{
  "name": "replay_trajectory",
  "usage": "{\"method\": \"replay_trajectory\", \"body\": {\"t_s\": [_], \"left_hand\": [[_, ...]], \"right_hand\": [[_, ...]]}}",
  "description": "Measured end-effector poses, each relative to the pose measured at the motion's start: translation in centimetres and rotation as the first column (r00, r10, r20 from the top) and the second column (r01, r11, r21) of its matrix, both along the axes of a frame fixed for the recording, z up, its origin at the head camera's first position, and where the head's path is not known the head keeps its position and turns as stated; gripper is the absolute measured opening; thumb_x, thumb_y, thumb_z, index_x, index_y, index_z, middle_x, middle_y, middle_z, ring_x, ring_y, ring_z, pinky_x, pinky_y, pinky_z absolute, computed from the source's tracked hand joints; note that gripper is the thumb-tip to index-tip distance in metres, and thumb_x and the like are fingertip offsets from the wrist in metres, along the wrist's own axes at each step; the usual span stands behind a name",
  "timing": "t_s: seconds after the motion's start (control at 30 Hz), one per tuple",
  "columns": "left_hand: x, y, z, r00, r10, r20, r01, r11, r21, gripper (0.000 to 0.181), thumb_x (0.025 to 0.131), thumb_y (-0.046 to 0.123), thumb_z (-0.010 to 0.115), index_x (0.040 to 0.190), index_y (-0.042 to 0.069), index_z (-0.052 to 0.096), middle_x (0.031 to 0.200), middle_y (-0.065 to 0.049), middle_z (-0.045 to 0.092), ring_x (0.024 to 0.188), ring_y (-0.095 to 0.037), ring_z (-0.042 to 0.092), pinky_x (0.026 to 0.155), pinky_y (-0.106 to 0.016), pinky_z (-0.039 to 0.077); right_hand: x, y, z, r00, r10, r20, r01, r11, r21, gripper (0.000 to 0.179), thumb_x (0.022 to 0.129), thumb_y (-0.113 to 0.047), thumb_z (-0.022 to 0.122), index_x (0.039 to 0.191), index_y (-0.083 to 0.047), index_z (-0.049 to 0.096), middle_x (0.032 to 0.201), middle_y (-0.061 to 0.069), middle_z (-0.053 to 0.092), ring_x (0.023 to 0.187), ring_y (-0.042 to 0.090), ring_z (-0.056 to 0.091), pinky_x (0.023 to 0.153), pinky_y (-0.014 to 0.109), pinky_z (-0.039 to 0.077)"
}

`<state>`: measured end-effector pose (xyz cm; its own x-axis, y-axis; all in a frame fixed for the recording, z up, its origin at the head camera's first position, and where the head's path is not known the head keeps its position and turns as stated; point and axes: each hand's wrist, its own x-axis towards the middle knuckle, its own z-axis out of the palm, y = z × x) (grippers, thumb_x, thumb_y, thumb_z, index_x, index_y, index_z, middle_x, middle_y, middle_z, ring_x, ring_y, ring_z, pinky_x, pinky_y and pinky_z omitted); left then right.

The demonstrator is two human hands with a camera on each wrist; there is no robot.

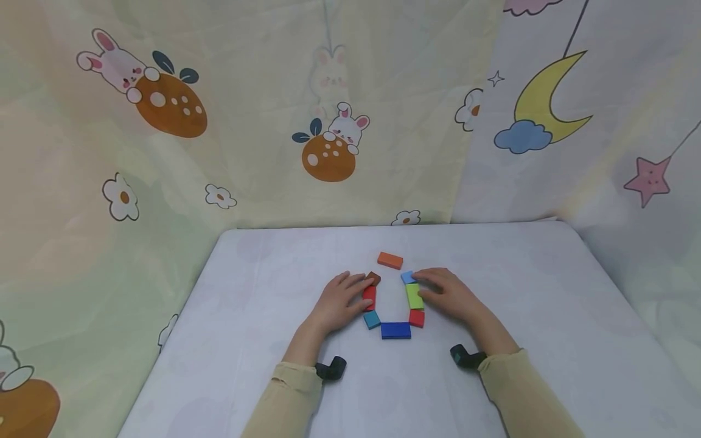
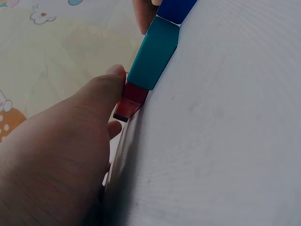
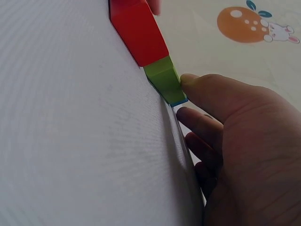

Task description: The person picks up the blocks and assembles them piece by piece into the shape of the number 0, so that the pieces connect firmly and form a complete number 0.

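Several coloured wooden blocks form a ring-like outline on the white table. My left hand (image 1: 341,302) lies at its left side: the thumb touches a red block (image 1: 370,296), seen also in the left wrist view (image 2: 134,94), and a fingertip reaches a brown block (image 1: 374,278). On the opposite side, my right hand (image 1: 450,293) has its thumb against a lime green block (image 1: 414,297) and a fingertip by a light blue block (image 1: 408,277). Below are a teal block (image 1: 372,320), a dark blue block (image 1: 395,331) and a smaller red block (image 1: 417,318).
An orange block (image 1: 390,260) lies apart beyond the top of the outline. The white-covered table (image 1: 219,365) ends at a printed cloth backdrop (image 1: 263,91) with rabbits and flowers. Each wrist wears a small black device, one by the left sleeve (image 1: 290,395).
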<state>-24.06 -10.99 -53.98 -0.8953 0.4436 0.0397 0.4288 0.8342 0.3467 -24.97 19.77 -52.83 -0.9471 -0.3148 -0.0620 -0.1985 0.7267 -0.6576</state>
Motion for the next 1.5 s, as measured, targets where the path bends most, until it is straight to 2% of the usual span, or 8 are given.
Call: {"method": "replay_trajectory", "body": {"t_s": [0.3,0.43,0.6,0.73,0.87,1.03,1.2,1.5], "left_hand": [[-0.1,0.0,0.2,1.0,0.001,0.005,-0.001,1.0,0.016,0.057,0.096,0.058,0.051,0.149,0.04,0.04,0.155,0.009,0.042,0.15,-0.03,0.025,0.121,-0.052,0.025],[-0.1,0.0,0.2,1.0,0.002,0.024,-0.003,1.0,0.02,0.055,0.097,0.058,0.049,0.149,0.043,0.04,0.157,0.01,0.04,0.151,-0.028,0.023,0.121,-0.052,0.024],[0.0,0.3,0.1,1.0,0.002,0.029,-0.002,1.0,0.001,0.053,0.099,0.058,0.045,0.149,0.044,0.038,0.157,0.011,0.039,0.152,-0.028,0.022,0.121,-0.052,0.023],[-0.2,0.3,-0.1,1.0,0.006,0.018,-0.005,1.0,-0.021,0.053,0.099,0.06,0.041,0.15,0.045,0.036,0.157,0.012,0.039,0.152,-0.027,0.022,0.122,-0.051,0.022],[-0.2,0.2,-0.2,1.0,-0.003,0.013,0.004,1.0,-0.029,0.048,0.1,0.057,0.04,0.148,0.048,0.038,0.158,0.011,0.038,0.152,-0.028,0.022,0.122,-0.052,0.021],[-0.2,0.1,-0.1,0.999,-0.041,-0.019,0.04,0.999,-0.037,0.04,0.103,0.051,0.04,0.143,0.05,0.044,0.158,0.009,0.038,0.151,-0.029,0.023,0.122,-0.051,0.021],[-0.2,-0.1,0.0,0.998,-0.054,-0.038,0.053,0.998,-0.032,0.04,0.103,0.05,0.041,0.142,0.048,0.047,0.157,0.008,0.04,0.15,-0.03,0.025,0.122,-0.051,0.021],[0.0,-0.1,0.1,0.999,-0.046,-0.027,0.046,0.999,-0.002,0.041,0.101,0.053,0.043,0.141,0.046,0.049,0.156,0.007,0.042,0.15,-0.031,0.026,0.122,-0.052,0.021]], "right_hand": [[-0.5,0.1,-0.2,1.0,-0.013,0.008,0.013,1.0,-0.008,0.042,0.095,-0.036,0.063,0.136,-0.038,0.056,0.147,0.002,0.049,0.141,0.031,0.039,0.112,0.061,0.035],[-1.1,0.0,0.0,0.996,-0.056,0.067,0.058,0.998,-0.029,0.04,0.097,-0.041,0.06,0.136,-0.037,0.056,0.147,0.001,0.049,0.141,0.031,0.039,0.112,0.061,0.036],[-2.7,-0.4,1.5,0.986,-0.093,0.138,0.096,0.995,-0.017,0.042,0.098,-0.043,0.057,0.138,-0.031,0.055,0.145,0.005,0.052,0.134,0.032,0.045,0.109,0.058,0.041],[-4.5,-1.8,2.6,0.986,-0.075,0.151,0.075,0.997,0.007,0.041,0.099,-0.04,0.056,0.138,-0.027,0.057,0.141,0.007,0.055,0.124,0.031,0.05,0.104,0.053,0.046],[-6.1,-3.5,2.8,0.981,-0.066,0.183,0.065,0.998,0.012,0.041,0.097,-0.038,0.061,0.135,-0.025,0.058,0.136,0.007,0.057,0.121,0.029,0.051,0.102,0.05,0.048],[-7.2,-4.7,2.4,0.981,-0.083,0.172,0.081,0.997,0.018,0.042,0.093,-0.038,0.065,0.132,-0.022,0.061,0.131,0.007,0.058,0.118,0.028,0.053,0.102,0.049,0.048],[-7.6,-5.4,2.1,0.988,-0.092,0.126,0.087,0.995,0.047,0.042,0.092,-0.037,0.068,0.129,-0.019,0.063,0.125,0.009,0.06,0.111,0.028,0.054,0.098,0.049,0.048],[-7.2,-5.1,1.8,0.992,-0.074,0.099,0.068,0.996,0.06,0.038,0.093,-0.036,0.067,0.127,-0.021,0.063,0.12,0.006,0.06,0.106,0.025,0.053,0.092,0.042,0.051]]}}
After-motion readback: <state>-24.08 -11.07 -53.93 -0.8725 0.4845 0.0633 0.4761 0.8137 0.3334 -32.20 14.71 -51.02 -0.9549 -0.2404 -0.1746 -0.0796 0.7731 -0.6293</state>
